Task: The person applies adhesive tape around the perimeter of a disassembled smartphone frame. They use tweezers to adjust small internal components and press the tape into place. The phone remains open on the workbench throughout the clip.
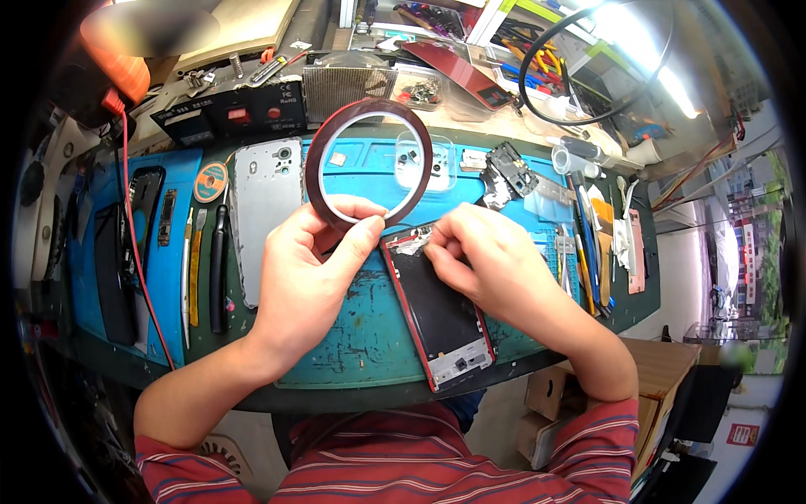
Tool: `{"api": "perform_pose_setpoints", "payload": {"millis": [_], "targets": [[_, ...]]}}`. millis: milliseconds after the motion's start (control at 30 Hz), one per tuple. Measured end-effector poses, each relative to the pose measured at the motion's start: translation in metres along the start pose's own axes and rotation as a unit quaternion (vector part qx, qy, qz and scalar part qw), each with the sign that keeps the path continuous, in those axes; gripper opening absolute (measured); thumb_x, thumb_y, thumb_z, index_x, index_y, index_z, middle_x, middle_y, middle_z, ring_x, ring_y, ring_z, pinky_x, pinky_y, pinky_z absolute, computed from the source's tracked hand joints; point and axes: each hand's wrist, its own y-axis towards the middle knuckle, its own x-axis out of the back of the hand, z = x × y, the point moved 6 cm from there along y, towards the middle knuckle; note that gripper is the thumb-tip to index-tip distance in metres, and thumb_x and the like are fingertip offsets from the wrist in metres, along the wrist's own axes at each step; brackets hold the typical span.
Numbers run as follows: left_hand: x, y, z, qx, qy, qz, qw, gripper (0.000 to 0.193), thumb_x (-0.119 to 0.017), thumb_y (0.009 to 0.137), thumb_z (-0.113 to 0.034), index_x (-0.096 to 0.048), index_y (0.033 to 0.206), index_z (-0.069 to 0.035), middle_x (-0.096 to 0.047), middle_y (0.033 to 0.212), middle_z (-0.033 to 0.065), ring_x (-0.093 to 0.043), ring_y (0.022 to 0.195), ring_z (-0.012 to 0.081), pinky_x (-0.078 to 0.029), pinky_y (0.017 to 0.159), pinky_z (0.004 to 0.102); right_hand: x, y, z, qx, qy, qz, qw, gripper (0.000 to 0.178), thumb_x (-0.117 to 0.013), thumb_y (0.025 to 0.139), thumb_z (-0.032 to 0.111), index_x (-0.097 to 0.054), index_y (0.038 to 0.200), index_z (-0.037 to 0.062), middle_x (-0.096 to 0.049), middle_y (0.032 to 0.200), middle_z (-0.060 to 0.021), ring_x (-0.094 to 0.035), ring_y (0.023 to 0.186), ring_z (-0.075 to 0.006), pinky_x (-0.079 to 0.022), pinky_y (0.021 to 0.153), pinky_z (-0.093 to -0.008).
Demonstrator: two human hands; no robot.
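Red-edged phone frame [445,302] lay slanted on the scuffed green tabletop [336,361], its upper end turned to the left and its lower end near the front edge. Most of its face was flat black; a silvery-grey strip with small dark patches crossed the lower end, and crinkled, shiny silver material showed at the upper end. The left hand [306,269] gripped the lower rim of a dark reddish-brown tape roll [314,168] with a pale core. The right hand [491,252] had thumb and fingers pinched at the frame's upper end, perhaps on something too small to make out.
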Motion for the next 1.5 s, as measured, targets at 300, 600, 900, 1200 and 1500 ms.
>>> {"api": "perform_pose_setpoints", "payload": {"millis": [300, 600, 900, 1200, 1500], "targets": [[-0.022, 0.0, -0.032, -0.249, 0.254, 0.027, 0.934, 0.024, -0.073, 0.098, -0.002, -0.069, 0.122, 0.0, -0.072, 0.102, 0.0097, -0.072, 0.092, 0.0208, -0.059, 0.081, 0.033, 0.081, -0.025, 0.01, 0.048, -0.087, -0.171, 0.98, 0.054, -0.082, 0.086, 0.005, -0.065, 0.137, 0.0053, -0.066, 0.13, -0.0179, -0.071, 0.09, -0.0303, -0.059, 0.075, -0.04], [-0.036, 0.006, -0.038, -0.304, 0.305, 0.055, 0.901, 0.061, -0.081, 0.089, -0.002, -0.057, 0.145, -0.003, -0.068, 0.115, 0.0168, -0.069, 0.098, 0.0312, -0.058, 0.084, 0.0401, 0.072, 0.017, 0.014, 0.111, 0.036, -0.138, 0.984, 0.022, -0.07, 0.098, -0.001, -0.074, 0.12, -0.0011, -0.075, 0.099, -0.0093, -0.075, 0.093, -0.0193, -0.057, 0.086, -0.0292], [-0.038, -0.01, -0.026, -0.31, 0.514, 0.076, 0.796, 0.042, -0.087, 0.075, -0.006, -0.073, 0.114, 0.0, -0.067, 0.11, 0.0117, -0.064, 0.097, 0.031, -0.053, 0.083, 0.0421, 0.064, -0.011, -0.039, -0.036, 0.253, -0.195, 0.947, 0.015, -0.062, 0.107, 0.002, -0.064, 0.12, -0.0053, -0.076, 0.104, -0.0128, -0.078, 0.099, -0.021, -0.061, 0.085, -0.0308], [-0.04, -0.014, -0.02, -0.331, 0.555, 0.113, 0.755, 0.052, -0.086, 0.076, -0.013, -0.073, 0.123, 0.002, -0.065, 0.115, 0.0132, -0.065, 0.098, 0.0324, -0.055, 0.083, 0.0428, 0.06, -0.011, -0.076, -0.064, 0.304, -0.183, 0.933, 0.012, -0.052, 0.113, 0.011, -0.054, 0.118, 0.0001, -0.068, 0.11, -0.0135, -0.067, 0.102, -0.0197, -0.055, 0.098, -0.0365], [-0.041, -0.013, -0.021, -0.323, 0.569, 0.129, 0.745, 0.052, -0.084, 0.079, -0.016, -0.073, 0.127, 0.0, -0.065, 0.117, 0.0124, -0.065, 0.1, 0.031, -0.055, 0.083, 0.0423, 0.06, -0.012, -0.088, -0.03, 0.325, -0.185, 0.927, 0.011, -0.051, 0.113, 0.005, -0.055, 0.12, -0.0015, -0.066, 0.115, -0.012, -0.069, 0.101, -0.0168, -0.055, 0.093, -0.0308]]}}
